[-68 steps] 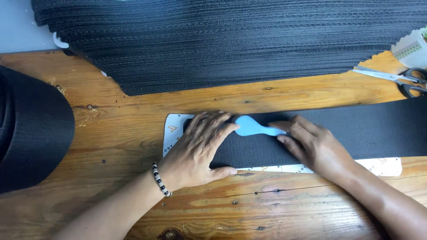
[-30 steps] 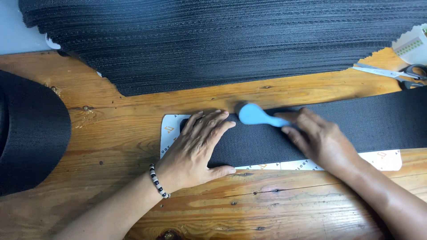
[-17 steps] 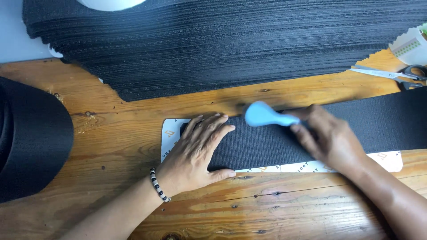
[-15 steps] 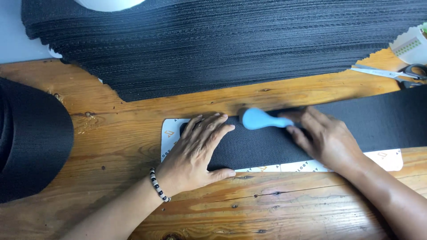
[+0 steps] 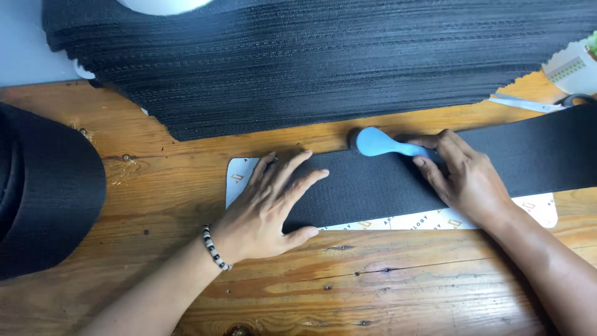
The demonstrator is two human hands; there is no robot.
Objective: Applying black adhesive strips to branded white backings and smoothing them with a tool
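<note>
Head view: knotty wooden table (image 5: pixel 385 292)

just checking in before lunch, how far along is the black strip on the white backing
Done: the black strip lies along the white backing sheet, whose edge shows below and left. In hand: the left hand presses its left end flat; the right hand holds a blue smoothing tool at the upper edge. Left: the stretch right of the tool, running out of view.

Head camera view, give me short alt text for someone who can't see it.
Two hands press a black strip onto a white backing sheet on a wooden table: the left hand lies flat on it, and the right hand holds a blue tool at its top edge. Black fabric lies behind, scissors at right.
</note>
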